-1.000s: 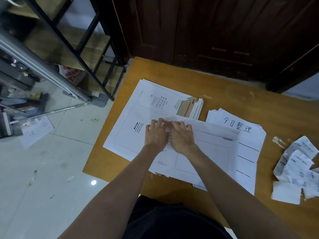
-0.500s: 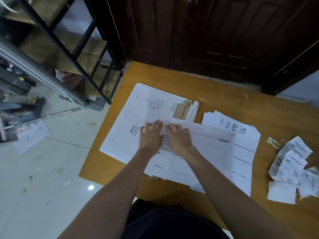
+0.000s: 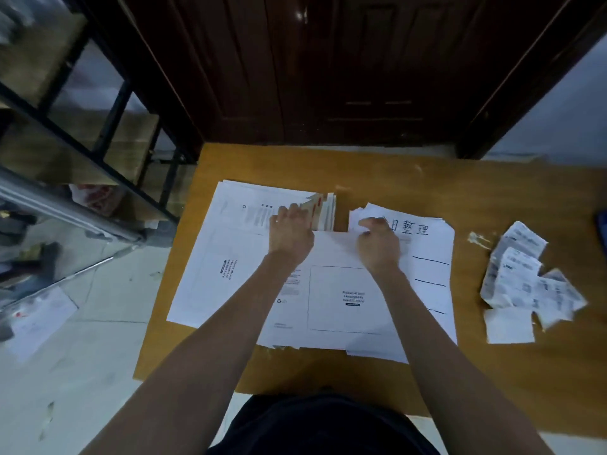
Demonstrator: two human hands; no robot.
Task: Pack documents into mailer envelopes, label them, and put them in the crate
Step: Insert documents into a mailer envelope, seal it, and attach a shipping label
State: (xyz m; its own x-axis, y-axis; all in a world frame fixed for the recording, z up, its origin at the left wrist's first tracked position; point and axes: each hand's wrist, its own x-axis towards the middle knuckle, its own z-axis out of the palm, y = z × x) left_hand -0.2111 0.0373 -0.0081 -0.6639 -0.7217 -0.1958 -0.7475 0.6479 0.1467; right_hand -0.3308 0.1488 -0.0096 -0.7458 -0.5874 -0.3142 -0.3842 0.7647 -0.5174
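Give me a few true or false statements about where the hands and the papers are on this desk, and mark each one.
1. The left hand and right hand are both at the far edge of the white mailer envelope. True.
2. The crumpled labels lie to the left of the envelope. False: they lie to its right.
3. The sheet with handwritten characters is partly under the envelope. True.
4. The table is black metal. False: it is yellowish wood.
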